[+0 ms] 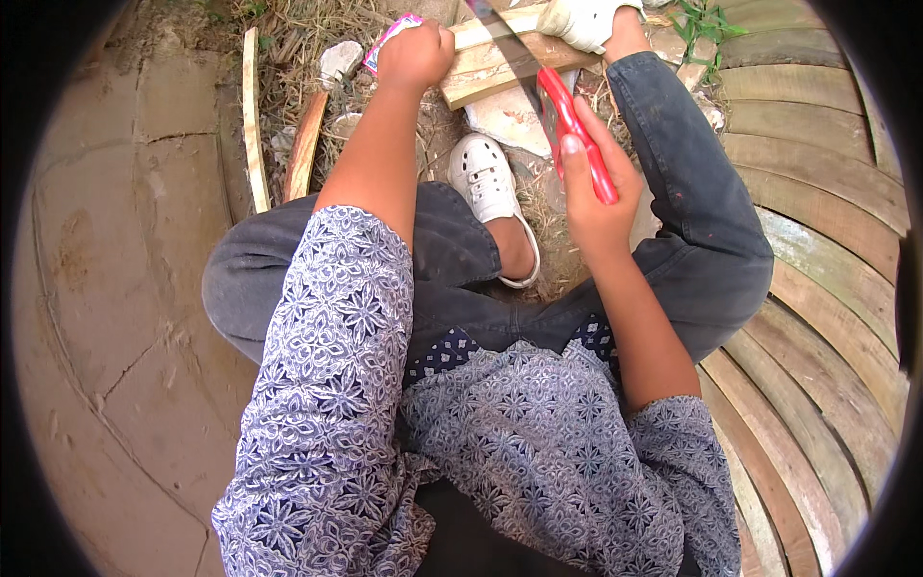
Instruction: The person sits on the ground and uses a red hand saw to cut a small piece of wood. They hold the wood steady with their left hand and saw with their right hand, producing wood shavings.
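My right hand (604, 197) is wrapped round the red handle of a hand saw (552, 88). Its dark blade slants up and left across a light wooden board (486, 81); whether the teeth touch the wood is unclear. At the board's left end, my left hand (415, 60) is closed in a fist, its fingers hidden from above. A pink and white packet (383, 44) shows just beside that fist; I cannot tell whether it is held. One white clog (582, 21) rests on the board's right part, and the other clog (479, 171) is on the ground nearer me.
Two narrow wood strips (304, 144) lie at the left among dry straw and pale stones (340, 62). A flat pale stone (510, 120) lies under the board. Cracked brown ground (125, 288) spreads left; wooden slats (808, 212) line the right side.
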Demonstrator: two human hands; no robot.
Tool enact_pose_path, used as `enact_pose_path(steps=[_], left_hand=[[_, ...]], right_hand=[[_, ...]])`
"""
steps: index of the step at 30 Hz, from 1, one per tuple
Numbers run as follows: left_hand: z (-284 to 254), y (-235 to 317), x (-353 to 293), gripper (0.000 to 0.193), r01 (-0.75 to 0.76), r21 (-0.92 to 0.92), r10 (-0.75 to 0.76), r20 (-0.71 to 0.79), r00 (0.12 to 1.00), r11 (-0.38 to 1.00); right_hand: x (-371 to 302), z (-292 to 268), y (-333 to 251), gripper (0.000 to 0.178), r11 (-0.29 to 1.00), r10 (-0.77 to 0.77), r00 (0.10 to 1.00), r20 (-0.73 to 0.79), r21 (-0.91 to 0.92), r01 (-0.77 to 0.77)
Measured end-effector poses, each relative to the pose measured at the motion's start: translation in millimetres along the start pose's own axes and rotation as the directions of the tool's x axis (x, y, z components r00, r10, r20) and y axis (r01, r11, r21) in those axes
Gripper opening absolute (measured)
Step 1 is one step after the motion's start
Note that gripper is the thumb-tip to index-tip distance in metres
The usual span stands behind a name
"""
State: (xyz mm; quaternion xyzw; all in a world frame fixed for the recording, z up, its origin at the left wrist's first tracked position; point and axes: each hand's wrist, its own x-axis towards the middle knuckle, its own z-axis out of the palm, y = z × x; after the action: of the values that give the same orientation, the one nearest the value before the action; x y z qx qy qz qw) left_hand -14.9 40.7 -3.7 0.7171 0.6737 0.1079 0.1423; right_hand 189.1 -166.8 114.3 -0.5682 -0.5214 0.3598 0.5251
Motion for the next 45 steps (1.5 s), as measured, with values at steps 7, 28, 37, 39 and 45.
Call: enact_pose_path(steps=[7, 28, 37, 39, 45], left_hand=[[-3.6, 5.9, -6.0, 0.044, -0.002, -0.029, 0.001, -0.016, 1.0, 1.0], [-4.7, 8.8, -6.0, 0.043, -0.022, 0.013, 0.022, -0.047, 0.999, 1.0], [-15.5, 8.1, -14.1, 0.041, 0.013, 0.026, -0.012, -0.011, 1.0, 1.0], [-16.3, 8.8, -16.0, 0.041, 0.024, 0.015, -0.023, -0.009, 1.0, 1.0], [-11.0, 9.2, -8.8, 0.038, 0.038, 0.038, -0.038, -0.013, 0.999, 0.999]], right_hand=[[17.6, 11.9, 19.8, 0.038, 0.998, 0.005, 1.0, -0.025, 0.066, -0.004], [14.7, 5.9, 18.5, 0.041, 1.0, -0.002, 1.0, 0.03, 0.01, 0.001], [-64.0, -46.4, -33.2, 0.045, 0.975, 0.197, 0.978, 0.063, -0.117, -0.188], [-51.1, -38.2, -33.5, 0.044, 0.987, 0.109, 0.992, 0.069, -0.125, -0.1], [33.5, 23.9, 18.5, 0.041, 1.0, -0.005, 1.0, 0.03, -0.026, 0.006]])
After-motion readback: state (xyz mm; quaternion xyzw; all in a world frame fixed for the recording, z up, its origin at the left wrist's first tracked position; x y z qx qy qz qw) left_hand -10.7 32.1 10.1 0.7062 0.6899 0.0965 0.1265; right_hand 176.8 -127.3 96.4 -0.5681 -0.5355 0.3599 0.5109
